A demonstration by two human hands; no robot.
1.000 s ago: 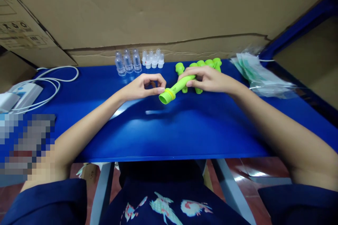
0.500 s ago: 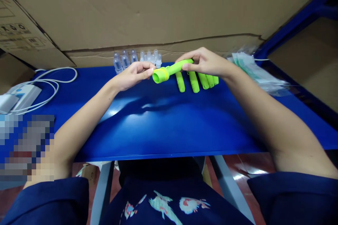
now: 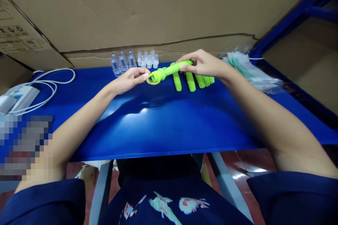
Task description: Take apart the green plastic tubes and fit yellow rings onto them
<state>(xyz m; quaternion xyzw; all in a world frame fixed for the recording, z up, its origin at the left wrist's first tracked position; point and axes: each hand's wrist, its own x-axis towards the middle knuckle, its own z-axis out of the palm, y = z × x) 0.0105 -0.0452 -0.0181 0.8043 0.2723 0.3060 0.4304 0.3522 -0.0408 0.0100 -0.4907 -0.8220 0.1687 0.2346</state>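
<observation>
In the head view, good handling calls for the bright green plastic tube [image 3: 172, 69] kept steady, the thin yellow ring [image 3: 154, 83] square to its mouth; the left hand [image 3: 129, 80] pinches the ring at that open end; the right hand [image 3: 202, 64] pinches the tube, which extends leftward from its fingers.

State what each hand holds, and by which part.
The right hand holds the green tube near the end away from the yellow ring, whose edge the left hand pinches.
</observation>
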